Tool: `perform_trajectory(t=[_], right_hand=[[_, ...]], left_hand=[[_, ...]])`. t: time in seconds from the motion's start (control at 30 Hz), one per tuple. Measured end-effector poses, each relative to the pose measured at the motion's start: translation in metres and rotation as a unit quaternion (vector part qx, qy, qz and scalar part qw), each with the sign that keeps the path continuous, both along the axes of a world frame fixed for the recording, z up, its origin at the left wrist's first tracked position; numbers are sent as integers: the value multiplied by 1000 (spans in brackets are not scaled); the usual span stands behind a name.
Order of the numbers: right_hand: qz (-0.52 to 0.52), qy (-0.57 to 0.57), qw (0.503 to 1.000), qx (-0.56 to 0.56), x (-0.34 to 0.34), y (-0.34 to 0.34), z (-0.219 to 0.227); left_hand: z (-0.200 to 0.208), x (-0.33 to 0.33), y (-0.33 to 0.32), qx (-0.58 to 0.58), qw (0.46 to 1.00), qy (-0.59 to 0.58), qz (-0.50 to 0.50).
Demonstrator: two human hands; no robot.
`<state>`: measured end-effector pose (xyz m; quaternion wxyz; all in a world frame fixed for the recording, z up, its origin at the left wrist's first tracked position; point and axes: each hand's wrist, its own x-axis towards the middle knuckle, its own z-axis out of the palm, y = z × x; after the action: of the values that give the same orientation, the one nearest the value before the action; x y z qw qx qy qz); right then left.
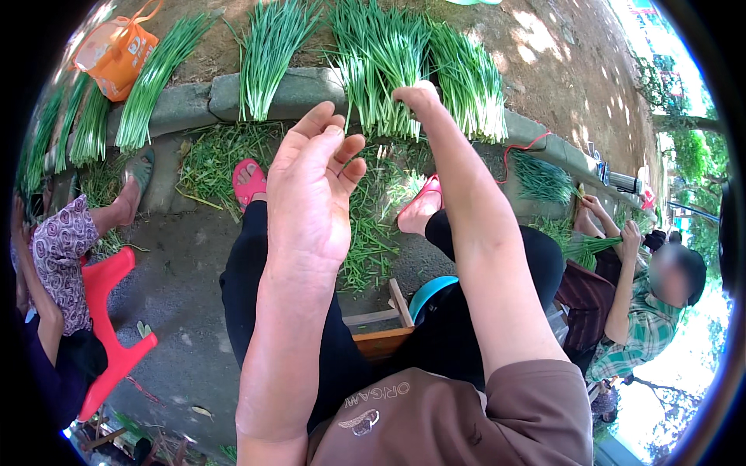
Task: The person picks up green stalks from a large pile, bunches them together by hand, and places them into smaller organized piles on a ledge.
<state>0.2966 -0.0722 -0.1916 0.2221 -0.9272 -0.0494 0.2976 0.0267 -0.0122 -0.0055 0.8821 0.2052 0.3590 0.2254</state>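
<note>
My left hand [312, 182] is raised in the middle of the view, palm turned up. Its fingers are loosely bent and apart, and nothing lies in it. Farther off, my right hand [418, 99] is closed around the lower part of a bunch of garlic chives [392, 46]; its fingertips are hidden among the stalks. That bunch is part of a thick pile on a stone curb, between another bunch of garlic chives [273, 50] on the left and one [472, 85] on the right. Their pale stem ends point toward me.
Loose green trimmings [369, 252] litter the ground between my pink sandals. An orange bag [116, 56] stands far left beside more bunches. A red stool [109, 326] and a seated person are at left. At right, another person [641, 311] holds green stalks. A blue basin [427, 293] sits by my leg.
</note>
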Motion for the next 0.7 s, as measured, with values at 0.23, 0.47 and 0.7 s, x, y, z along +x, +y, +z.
perform_trajectory(t=[0.23,0.47,0.7], right_hand=[[-117,175,958,195,-6,-11,27],[47,-160,976,138,-4,-39,-18],[-43,-82,957,274,-2,-45,-6]], left_hand=[[1,0,-2,4,1000,3,-8],[1,0,-1,8,1000,-3,-16],[0,-5,2,13,1000,-19,-12]])
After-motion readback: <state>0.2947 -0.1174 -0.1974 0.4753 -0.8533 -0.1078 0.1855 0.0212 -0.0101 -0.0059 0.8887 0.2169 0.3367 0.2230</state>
